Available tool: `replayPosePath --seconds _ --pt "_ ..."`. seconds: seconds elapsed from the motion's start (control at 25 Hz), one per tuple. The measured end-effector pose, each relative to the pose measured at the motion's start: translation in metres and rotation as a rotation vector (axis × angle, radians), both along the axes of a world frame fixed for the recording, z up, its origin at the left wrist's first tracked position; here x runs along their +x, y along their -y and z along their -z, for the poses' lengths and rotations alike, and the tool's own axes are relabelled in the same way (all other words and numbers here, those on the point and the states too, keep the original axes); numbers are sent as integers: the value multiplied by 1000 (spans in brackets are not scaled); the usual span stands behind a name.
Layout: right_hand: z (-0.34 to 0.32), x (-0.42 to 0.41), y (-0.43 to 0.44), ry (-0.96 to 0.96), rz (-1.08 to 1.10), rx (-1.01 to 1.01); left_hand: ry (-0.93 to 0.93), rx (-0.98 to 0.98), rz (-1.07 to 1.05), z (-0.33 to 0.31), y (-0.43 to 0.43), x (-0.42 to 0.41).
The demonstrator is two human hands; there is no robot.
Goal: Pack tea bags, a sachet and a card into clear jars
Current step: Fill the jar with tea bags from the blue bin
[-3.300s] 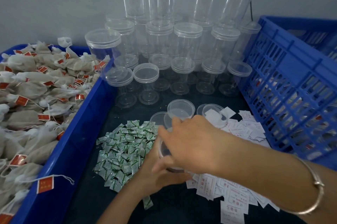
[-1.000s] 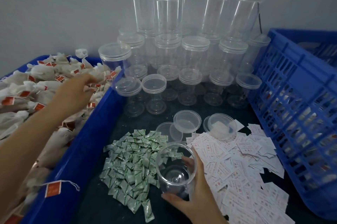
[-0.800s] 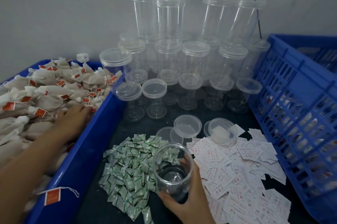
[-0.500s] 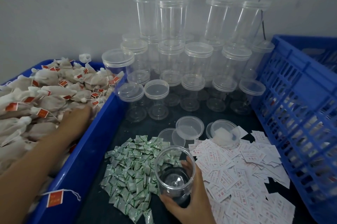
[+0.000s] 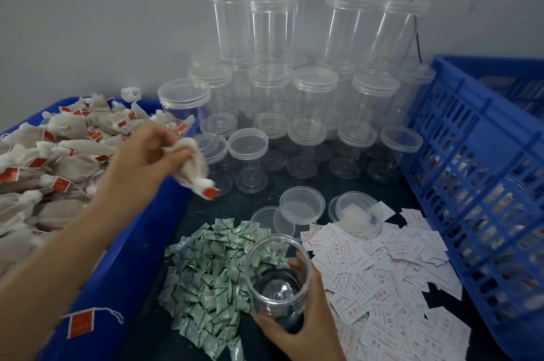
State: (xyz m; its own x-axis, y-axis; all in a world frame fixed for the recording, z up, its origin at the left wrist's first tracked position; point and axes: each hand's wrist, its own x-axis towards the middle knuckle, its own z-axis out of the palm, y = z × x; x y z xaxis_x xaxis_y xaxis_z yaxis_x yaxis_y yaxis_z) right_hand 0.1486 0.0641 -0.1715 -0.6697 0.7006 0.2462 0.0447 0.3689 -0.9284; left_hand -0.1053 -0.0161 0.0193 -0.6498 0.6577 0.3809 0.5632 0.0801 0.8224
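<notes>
My right hand (image 5: 306, 319) grips an open, empty clear jar (image 5: 276, 278) standing on the dark table between a pile of green sachets (image 5: 209, 275) and a spread of white cards (image 5: 382, 281). My left hand (image 5: 141, 160) pinches a bunch of tea bags (image 5: 192, 169) with a red tag hanging below. It is lifted over the right rim of the blue bin (image 5: 147, 249), which is heaped with tea bags (image 5: 50, 154).
Several lidded clear jars (image 5: 312, 96) are stacked against the grey wall. Loose lids (image 5: 301, 204) lie behind the open jar. A blue slatted crate (image 5: 477, 184) stands at the right.
My left hand has come up out of the bin with tea bags and moved right, toward the jar. My right hand still holds the jar in place.
</notes>
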Motion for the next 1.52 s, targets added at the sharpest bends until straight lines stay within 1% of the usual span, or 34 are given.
replayPosePath --seconds 0.08,0.16,0.2,0.28,0.36,0.44,0.48,0.52,0.56,0.6,0.64,0.68,0.72,0.8,0.84,0.96,1.04,1.12,1.2,1.24,1.28,1.36,1.4,1.48,1.52 --pt "1 1 0 3 -8 -1 92 6 240 -12 -8 44" --pt "4 1 0 14 -22 2 129 -115 423 -6 -15 80" --pt "4 1 -1 23 -24 5 96 -206 485 2 -18 94" --pt "3 1 -1 40 -13 5 -50 -340 535 17 -20 109" --pt "0 1 0 31 -9 -12 -199 -307 452 18 -20 95" --pt "0 3 0 24 -13 -27 -338 -180 235 12 -21 57" --pt "-1 3 1 26 -18 -30 -419 -161 87 12 -22 30" --pt "-1 4 1 32 -23 -30 -478 -209 -66 14 -22 2" --pt "-2 4 1 43 -27 -33 -492 -317 -197 19 -20 -28" --pt "-3 4 1 52 -29 -38 -448 -451 -289 28 -16 -57" --pt "-3 4 0 58 -28 -35 -365 -576 -339 41 -11 -80" --pt "-3 4 0 64 -24 -26 -294 -693 -351 55 -6 -96" --pt "-5 4 0 69 -20 -17 -268 -792 -337 70 -2 -108" --pt "-7 4 0 77 -12 -8 -314 -902 -331 91 2 -118" --pt "-7 4 0 76 -5 -4 -332 -915 -338 94 0 -118" --pt "-8 4 -1 71 -6 -2 -282 -844 -349 96 -3 -119" --pt "-7 4 -2 75 -20 -2 -279 -842 -351 98 -2 -122" --pt "-7 4 -2 73 -24 -5 -288 -760 -419 95 0 -120" --pt "-5 5 -2 67 -18 1 -324 -606 -564 83 0 -111" --pt "-5 5 -2 64 -15 1 -317 -493 -617 72 -3 -103" --pt "-6 4 -2 58 -15 -1 -265 -350 -623 62 -5 -95" --pt "-6 4 -2 52 -21 1 -62 -110 -496 36 -11 -72" --pt "-6 4 -2 54 -23 2 16 -38 -399 23 -14 -55" --pt "-5 4 -1 48 -20 4 75 35 -132 1 -19 -13" --pt "-5 4 -1 44 -19 4 94 37 9 -6 -22 10"
